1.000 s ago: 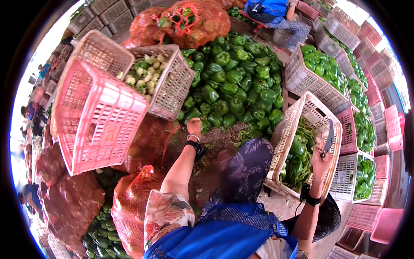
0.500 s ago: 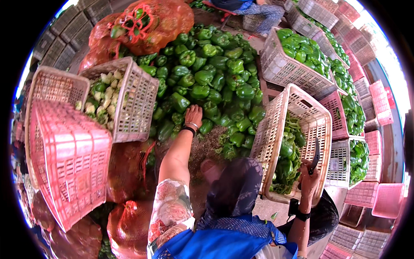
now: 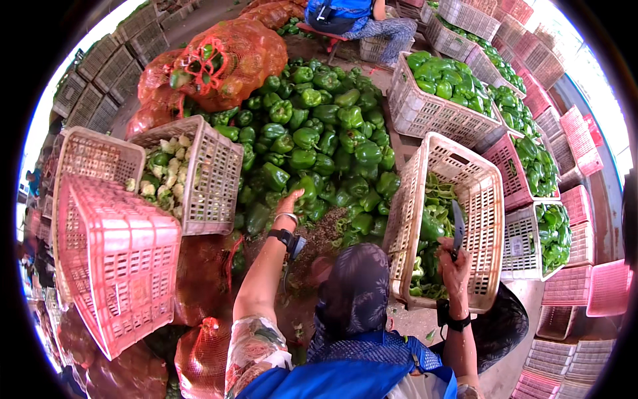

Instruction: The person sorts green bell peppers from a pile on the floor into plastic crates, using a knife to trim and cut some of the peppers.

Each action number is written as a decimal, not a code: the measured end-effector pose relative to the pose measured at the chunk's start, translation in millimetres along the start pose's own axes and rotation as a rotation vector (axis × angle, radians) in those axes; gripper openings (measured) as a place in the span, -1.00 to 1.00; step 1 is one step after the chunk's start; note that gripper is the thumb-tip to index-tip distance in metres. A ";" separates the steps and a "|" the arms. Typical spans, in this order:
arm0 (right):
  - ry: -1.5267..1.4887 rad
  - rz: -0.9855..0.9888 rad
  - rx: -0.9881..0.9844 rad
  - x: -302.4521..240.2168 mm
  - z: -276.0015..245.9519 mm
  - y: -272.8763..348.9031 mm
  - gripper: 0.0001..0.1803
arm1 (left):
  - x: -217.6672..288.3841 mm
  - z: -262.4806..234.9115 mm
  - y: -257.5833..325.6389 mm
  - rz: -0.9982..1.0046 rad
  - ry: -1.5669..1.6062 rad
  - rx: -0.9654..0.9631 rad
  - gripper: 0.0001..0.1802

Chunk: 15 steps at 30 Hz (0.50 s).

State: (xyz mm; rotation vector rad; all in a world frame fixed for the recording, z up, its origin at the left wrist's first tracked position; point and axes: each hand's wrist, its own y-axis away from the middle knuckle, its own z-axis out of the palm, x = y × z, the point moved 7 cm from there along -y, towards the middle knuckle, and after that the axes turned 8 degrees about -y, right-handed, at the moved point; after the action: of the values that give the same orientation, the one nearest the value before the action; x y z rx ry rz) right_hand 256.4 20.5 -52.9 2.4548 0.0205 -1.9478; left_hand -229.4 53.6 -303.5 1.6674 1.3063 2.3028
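My left hand (image 3: 290, 201) reaches forward into a big pile of green peppers (image 3: 319, 139) on the ground and closes on one pepper (image 3: 304, 187) at the pile's near edge. My right hand (image 3: 454, 258) is raised over a tilted white crate (image 3: 480, 199), gripping a knife (image 3: 458, 226) with its blade pointing up. That crate holds several cut green peppers (image 3: 430, 226). A dark cloth covers my knee (image 3: 355, 292) between the two arms.
A white crate with pale pepper scraps (image 3: 199, 176) stands left of the pile, an empty pink crate (image 3: 113, 259) beside it. Red mesh sacks (image 3: 226, 60) lie behind. Filled crates of peppers (image 3: 445, 86) and stacked pink crates (image 3: 585, 286) line the right. A seated person (image 3: 359, 16) is far back.
My left hand has pushed further forward onto the pepper pile. The view has shifted, so the crates now sit lower and closer. My right hand still holds the knife over the white crate.
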 end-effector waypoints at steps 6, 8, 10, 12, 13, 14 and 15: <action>0.381 -0.616 -0.226 -101.5 87.5 18.5 -0.69 | 111.4 97.8 175.9 0.029 0.436 -0.516 -0.66; 0.478 -0.648 -0.268 -112.3 98.8 22.2 -0.64 | 136.9 123.5 231.5 0.095 0.413 -0.622 -0.68; 0.544 -0.622 -0.266 -120.0 100.5 25.7 -0.63 | 142.1 141.0 260.3 0.139 0.452 -0.718 -0.69; 0.587 -0.666 -0.204 -120.4 92.6 30.0 -0.59 | 142.3 159.1 284.9 0.194 0.479 -0.817 -0.71; 0.618 -0.679 -0.175 -121.5 84.5 33.2 -0.58 | 139.0 167.2 293.8 0.214 0.501 -0.827 -0.69; 0.647 -0.689 -0.151 -121.5 78.1 36.6 -0.57 | 136.0 174.2 304.5 0.232 0.524 -0.832 -0.67; 0.675 -0.699 -0.126 -121.3 71.6 39.5 -0.55 | 131.9 181.9 312.7 0.170 0.572 -0.835 -0.68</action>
State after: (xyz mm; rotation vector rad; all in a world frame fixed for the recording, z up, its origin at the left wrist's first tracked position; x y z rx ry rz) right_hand 159.7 -20.7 48.9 3.1230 1.0796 -1.0355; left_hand -6.5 20.4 8.8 0.8994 0.0858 2.9158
